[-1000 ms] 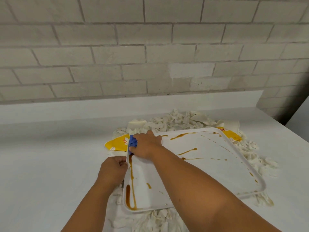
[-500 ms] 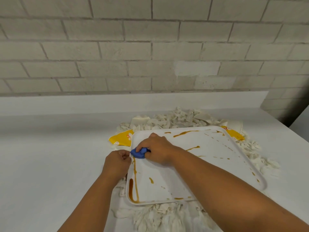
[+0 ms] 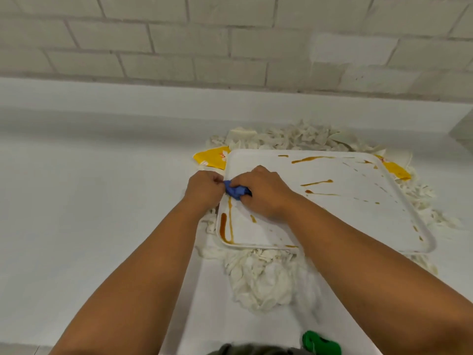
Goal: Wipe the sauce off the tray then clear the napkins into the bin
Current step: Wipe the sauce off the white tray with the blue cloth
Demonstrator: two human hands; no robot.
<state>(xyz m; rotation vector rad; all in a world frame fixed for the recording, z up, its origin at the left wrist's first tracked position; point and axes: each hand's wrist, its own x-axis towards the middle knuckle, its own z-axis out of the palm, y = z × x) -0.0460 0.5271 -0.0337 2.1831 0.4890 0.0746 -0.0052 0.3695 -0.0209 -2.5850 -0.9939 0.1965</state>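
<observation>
A white tray [image 3: 358, 221] lies on a heap of crumpled white napkins [image 3: 261, 283] on the white counter. Brown sauce streaks [image 3: 227, 226] run along its left edge, and more streaks [image 3: 313, 158] mark its far side. My right hand [image 3: 263, 192] presses a bunched blue cloth [image 3: 236, 192] onto the tray near the left rim. My left hand [image 3: 204, 187] is closed on that left rim, touching the cloth. No bin is in view.
Yellow wrappers poke out from under the tray at its far left [image 3: 212, 157] and far right [image 3: 395, 170]. A brick wall [image 3: 230, 42] rises behind a white ledge. A green object [image 3: 320, 343] sits at the bottom edge.
My right hand has dragged the blue cloth down the tray's left side toward me, leaving the upper part of that edge without sauce. The left hand stays on the rim. The camera tilted down.
</observation>
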